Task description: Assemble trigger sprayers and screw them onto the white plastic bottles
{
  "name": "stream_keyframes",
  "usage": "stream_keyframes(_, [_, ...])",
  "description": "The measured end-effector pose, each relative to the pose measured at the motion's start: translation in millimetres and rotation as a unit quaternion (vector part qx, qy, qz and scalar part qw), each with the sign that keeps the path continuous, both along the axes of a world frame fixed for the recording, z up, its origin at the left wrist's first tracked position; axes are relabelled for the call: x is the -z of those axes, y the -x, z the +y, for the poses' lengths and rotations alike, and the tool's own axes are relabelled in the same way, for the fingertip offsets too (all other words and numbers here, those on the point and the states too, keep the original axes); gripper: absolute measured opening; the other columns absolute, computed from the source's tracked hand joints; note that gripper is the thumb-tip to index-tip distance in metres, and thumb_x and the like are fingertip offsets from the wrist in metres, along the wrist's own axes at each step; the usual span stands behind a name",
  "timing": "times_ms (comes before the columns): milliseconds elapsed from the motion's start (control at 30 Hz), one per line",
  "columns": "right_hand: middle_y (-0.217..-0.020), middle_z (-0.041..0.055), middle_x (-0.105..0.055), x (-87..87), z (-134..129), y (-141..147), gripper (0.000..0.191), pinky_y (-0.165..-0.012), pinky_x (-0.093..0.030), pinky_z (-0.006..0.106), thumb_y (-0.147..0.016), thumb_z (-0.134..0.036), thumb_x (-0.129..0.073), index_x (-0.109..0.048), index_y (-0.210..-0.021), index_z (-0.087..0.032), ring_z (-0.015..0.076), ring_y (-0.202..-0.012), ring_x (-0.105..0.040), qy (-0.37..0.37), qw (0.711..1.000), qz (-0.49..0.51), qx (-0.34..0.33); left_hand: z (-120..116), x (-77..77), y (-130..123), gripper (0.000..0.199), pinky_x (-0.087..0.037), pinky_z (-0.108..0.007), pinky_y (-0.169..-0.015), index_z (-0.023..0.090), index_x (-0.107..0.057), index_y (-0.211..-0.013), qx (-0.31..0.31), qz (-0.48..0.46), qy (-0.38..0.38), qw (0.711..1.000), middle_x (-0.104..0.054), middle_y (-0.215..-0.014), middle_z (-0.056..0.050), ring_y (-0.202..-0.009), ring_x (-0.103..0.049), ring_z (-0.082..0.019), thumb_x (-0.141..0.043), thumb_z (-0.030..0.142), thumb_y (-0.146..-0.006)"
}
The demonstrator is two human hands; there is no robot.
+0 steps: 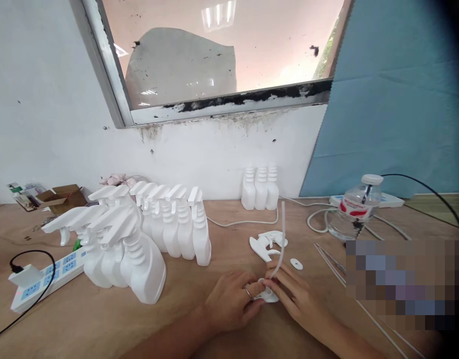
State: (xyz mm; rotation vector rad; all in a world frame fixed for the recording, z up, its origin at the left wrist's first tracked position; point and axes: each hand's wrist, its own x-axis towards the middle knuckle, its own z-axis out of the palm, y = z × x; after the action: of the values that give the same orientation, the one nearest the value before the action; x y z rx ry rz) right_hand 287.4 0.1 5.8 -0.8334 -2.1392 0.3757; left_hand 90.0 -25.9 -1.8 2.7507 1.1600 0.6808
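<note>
Brown table (190, 286) supports the work. Left fingers (254, 289) clamp the white part (269, 298); right fingers (280, 295) pinch the tube (282, 239) near its base. Gripping low should limit bending.

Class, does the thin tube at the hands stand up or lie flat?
Standing up: the tube rises from the fingers, free end pointing upward.

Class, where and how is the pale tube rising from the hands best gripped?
Probably pinch the tube low, coming from the right, where the right hand is: it is slender and curved, so its free upper length would likely bend, and the left hand occupies the other side.
</note>
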Motion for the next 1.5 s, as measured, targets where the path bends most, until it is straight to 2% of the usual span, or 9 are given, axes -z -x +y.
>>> stream_keyframes(300, [-0.076, 0.0034, -0.058, 7.8, -3, 3, 0.014, -0.066, -0.048, 0.026, -0.091, -0.021, -0.047, -0.055, -0.081, -0.021, 0.0157, -0.071, -0.057, -0.001, 1.000, 0.027, -0.014, 0, 0.2, 0, 0.028, -0.043, -0.028, -0.080, 0.022, -0.050, -0.118, 0.007, -0.006, 0.005, 1.000, -0.062, -0.100, -0.004, -0.091, -0.057, -0.018, -0.046, 0.031, -0.091])
stream_keyframes(533, [-0.072, 0.0033, -0.058, 6.6, -3, 8, 0.017, -0.063, -0.047, 0.027, -0.092, -0.021, -0.043, -0.053, -0.077, -0.021, 0.0160, -0.066, -0.056, 0.012, 1.000, 0.008, -0.016, 1, 0.6, 0, 0.026, -0.043, -0.028, -0.083, 0.022, -0.051, -0.115, 0.012, -0.034, 0.020, 0.999, -0.064, -0.101, -0.003, -0.094, -0.058, -0.018, -0.049, 0.029, -0.090])
stream_keyframes(767, [-0.070, 0.0026, -0.057, 6.7, -4, 8, 0.019, -0.062, -0.045, 0.027, -0.092, -0.021, -0.043, -0.051, -0.075, -0.020, 0.0155, -0.065, -0.055, 0.010, 1.000, 0.002, -0.013, 3, 2.8, 0, 0.016, -0.045, -0.025, -0.078, 0.021, -0.054, -0.102, 0.010, -0.037, 0.042, 0.998, -0.064, -0.093, -0.002, -0.087, -0.059, -0.016, -0.052, 0.027, -0.087])
stream_keyframes(867, [-0.070, 0.0019, -0.056, 8.0, -4, 8, 0.020, -0.061, -0.045, 0.027, -0.092, -0.022, -0.043, -0.051, -0.074, -0.020, 0.0148, -0.064, -0.054, 0.026, 1.000, 0.010, -0.009, 2, 7.2, 0, 0.020, -0.046, -0.027, -0.080, 0.022, -0.052, -0.105, -0.015, -0.067, 0.074, 0.995, -0.064, -0.097, -0.002, -0.089, -0.060, -0.017, -0.055, 0.028, -0.086])
stream_keyframes(967, [-0.069, 0.0015, -0.056, 8.0, -3, 9, 0.022, -0.061, -0.044, 0.027, -0.092, -0.023, -0.043, -0.051, -0.072, -0.020, 0.0146, -0.064, -0.053, 0.047, 0.999, 0.008, -0.011, 2, 11.6, 1, 0.029, -0.048, -0.025, -0.074, 0.020, -0.049, -0.105, -0.068, -0.136, 0.149, 0.977, -0.064, -0.096, -0.002, -0.082, -0.061, -0.016, -0.061, 0.032, -0.081])
stream_keyframes(1067, [-0.068, 0.0013, -0.055, 8.2, -2, 10, 0.024, -0.060, -0.043, 0.027, -0.092, -0.025, -0.043, -0.050, -0.070, -0.020, 0.0145, -0.063, -0.052, 0.057, 0.998, 0.003, -0.012, 3, 13.6, 1, 0.033, -0.047, -0.024, -0.069, 0.021, -0.047, -0.102, -0.080, -0.176, 0.198, 0.961, -0.064, -0.095, -0.001, -0.078, -0.061, -0.015, -0.065, 0.033, -0.077])
stream_keyframes(1500, [-0.075, 0.0023, -0.057, 17.7, -3, 9, 0.021, -0.069, -0.045, 0.027, -0.093, -0.026, -0.044, -0.055, -0.075, -0.020, 0.0162, -0.072, -0.055, 0.074, 0.996, 0.039, -0.019, 2, 3.6, 0, 0.031, -0.043, -0.024, -0.070, 0.021, -0.046, -0.104, -0.053, -0.167, 0.200, 0.964, -0.063, -0.097, 0.000, -0.080, -0.058, -0.014, -0.061, 0.030, -0.079])
